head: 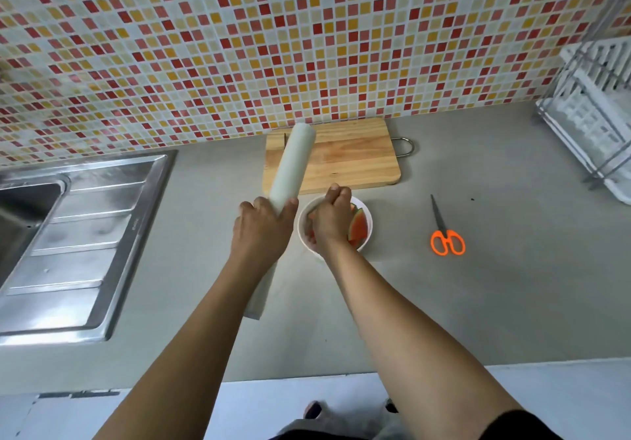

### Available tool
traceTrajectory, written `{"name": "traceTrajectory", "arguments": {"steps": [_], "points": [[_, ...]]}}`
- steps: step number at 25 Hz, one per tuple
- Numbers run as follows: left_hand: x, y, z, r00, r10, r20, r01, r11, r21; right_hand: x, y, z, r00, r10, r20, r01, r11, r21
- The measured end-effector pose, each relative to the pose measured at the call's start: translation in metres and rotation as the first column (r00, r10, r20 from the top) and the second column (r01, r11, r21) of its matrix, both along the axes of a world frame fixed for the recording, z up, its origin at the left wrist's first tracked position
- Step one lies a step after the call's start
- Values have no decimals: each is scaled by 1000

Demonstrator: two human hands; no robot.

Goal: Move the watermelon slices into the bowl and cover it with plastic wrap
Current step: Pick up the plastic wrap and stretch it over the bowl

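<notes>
A white bowl (pixel 368 234) stands on the grey counter just in front of the cutting board, with red, green-rinded watermelon slices (pixel 358 228) inside it. My left hand (pixel 263 228) grips the middle of a long white plastic wrap roll (pixel 293 163), held tilted just left of the bowl. The roll's lower end (pixel 259 299) shows under my wrist. My right hand (pixel 333 221) hovers over the bowl and hides most of it. Its fingertips are bunched together near the far rim, as if pinching the clear film, which is barely visible.
A bare wooden cutting board (pixel 348 156) lies against the tiled wall. Orange-handled scissors (pixel 445 231) lie right of the bowl. A steel sink with drainboard (pixel 75 234) fills the left. A white dish rack (pixel 594 125) stands at far right. The counter edge (pixel 341 371) is near me.
</notes>
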State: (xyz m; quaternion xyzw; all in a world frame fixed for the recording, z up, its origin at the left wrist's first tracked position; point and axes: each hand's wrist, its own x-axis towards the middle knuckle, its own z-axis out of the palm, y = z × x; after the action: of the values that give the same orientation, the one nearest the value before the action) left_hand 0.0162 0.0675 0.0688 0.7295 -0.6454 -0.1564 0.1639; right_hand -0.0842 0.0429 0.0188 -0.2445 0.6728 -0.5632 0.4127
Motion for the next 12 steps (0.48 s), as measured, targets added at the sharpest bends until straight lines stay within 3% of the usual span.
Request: {"name": "traceTrajectory", "arguments": {"steps": [4,12], "points": [[-19,6,-18,997,31,-73,-27,998,54,-41,9,-20,969,-51,-240,65,997,52],[-58,7,-38,942,40,-333,34,976,213,-95,20,-52,958,-41,-282,89,984,157]]}}
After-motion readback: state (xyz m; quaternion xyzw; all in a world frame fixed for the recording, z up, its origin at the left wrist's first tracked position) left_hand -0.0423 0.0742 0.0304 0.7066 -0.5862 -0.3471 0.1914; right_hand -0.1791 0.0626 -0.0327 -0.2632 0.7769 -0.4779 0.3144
